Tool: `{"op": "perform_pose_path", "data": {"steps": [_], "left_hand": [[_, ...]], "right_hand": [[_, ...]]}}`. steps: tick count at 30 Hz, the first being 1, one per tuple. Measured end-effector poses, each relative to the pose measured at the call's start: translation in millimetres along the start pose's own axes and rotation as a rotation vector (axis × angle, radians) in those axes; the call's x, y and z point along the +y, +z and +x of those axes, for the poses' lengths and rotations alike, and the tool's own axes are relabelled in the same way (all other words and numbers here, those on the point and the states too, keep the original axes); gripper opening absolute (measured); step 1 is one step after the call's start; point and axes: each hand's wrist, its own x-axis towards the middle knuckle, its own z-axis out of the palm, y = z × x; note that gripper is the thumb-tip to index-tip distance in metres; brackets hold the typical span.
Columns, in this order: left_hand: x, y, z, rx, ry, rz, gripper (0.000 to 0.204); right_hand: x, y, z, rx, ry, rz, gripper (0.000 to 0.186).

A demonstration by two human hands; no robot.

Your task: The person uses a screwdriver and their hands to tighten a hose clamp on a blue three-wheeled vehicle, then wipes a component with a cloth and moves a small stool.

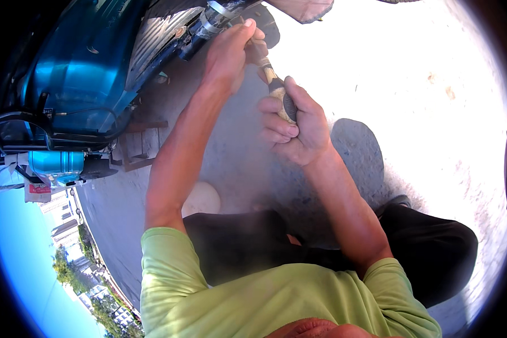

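Observation:
In the head view my right hand [294,121] is closed round the yellow and dark handle [281,101] of a hand tool, which looks like a screwdriver and points away from me. My left hand [234,53] is closed at the tool's narrow far end, beside a dark tube [194,42] with silver clamp bands [210,22] on the underside or frame of a vehicle. My fingers partly hide what the tool's tip touches.
A blue vehicle body [67,62] with black bars fills the upper left, above a small wooden stand [141,163]. A pale round object [201,200] lies on the concrete ground [422,101] near my bent legs. Trees and buildings show at the lower left.

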Motion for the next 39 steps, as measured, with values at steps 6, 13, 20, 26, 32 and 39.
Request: {"op": "perform_pose_path", "data": {"steps": [6,13,20,26,32,39], "left_hand": [[3,2,-1,0.047,-0.027,0.014,0.031],[1,5,-1,0.07,-0.013,0.012,0.03],[10,11,-2,0.077,-0.045,-0.056,0.029],[4,13,-4,0.04,-0.052,-0.02,0.029],[-3,9,-3,0.039,-0.034,-0.04,0.029],[-2,8,-2,0.02,-0.032,-0.055,0.029]], "right_hand": [[19,26,3,0.549,-0.35,-0.993,0.042],[13,17,8,0.56,-0.518,-1.404,0.046],[-5,22,2,0.303,-0.124,-0.452,0.046],[15,14,7,0.581,-0.433,-1.204,0.046],[14,12,1,0.629,-0.566,-1.495,0.048],[20,8,3,0.614,-0.73,-1.707,0.047]]}}
